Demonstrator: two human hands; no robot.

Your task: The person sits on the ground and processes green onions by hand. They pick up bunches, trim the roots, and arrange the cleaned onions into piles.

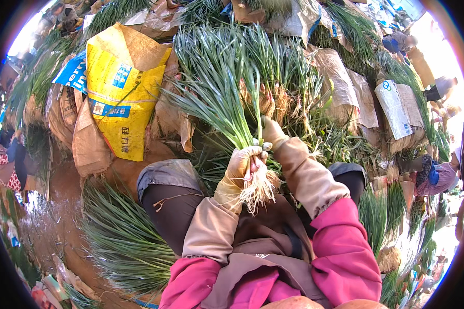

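My left hand [237, 170], in a pale rubber glove, grips a bunch of green onion plants [220, 104] just above their pinkish bulbs. Their long green leaves fan up and away from me, and the pale stringy roots [259, 191] hang below my fist. My right hand [273, 133], also gloved, is just beyond the left, beside one upright stalk of the bunch. Its fingertips are partly hidden, so whether it pinches anything is unclear. Close past it lies a row of more onion plants [282, 96] with reddish bulbs and brown roots.
A yellow woven sack [127, 96] with printing lies at the left. Cut leaves and trimmings [332, 139] are heaped ahead on the right. A large onion bundle [123, 239] rests by my left knee. Sack-covered bundles [334, 77] stand beyond. Other people [435, 175] sit at the far right and left.
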